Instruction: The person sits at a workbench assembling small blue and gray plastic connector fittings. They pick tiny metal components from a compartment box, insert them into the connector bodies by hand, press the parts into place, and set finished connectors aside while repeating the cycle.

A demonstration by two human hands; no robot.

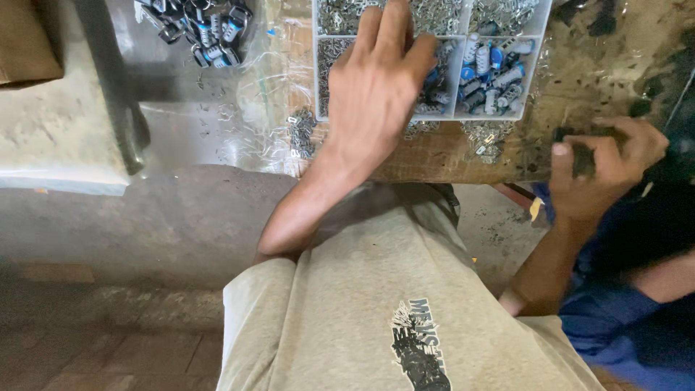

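At ten o'clock, a clear bag of dark clips (206, 29) is lying on the wooden bench (434, 156). The left hand (376, 90) is reaching, fingers loosely spread, into the white compartment tray (463, 116) at twelve o'clock, holding nothing visible. At three o'clock, the right hand (604, 170) is curling narrowly around a small dark part (583, 156) at the bench edge.

A clear plastic bag (195, 29) of small dark and blue parts lies well left of the white compartment tray (316, 65). A brown cardboard box (25, 40) sits farther left, at the frame's edge.
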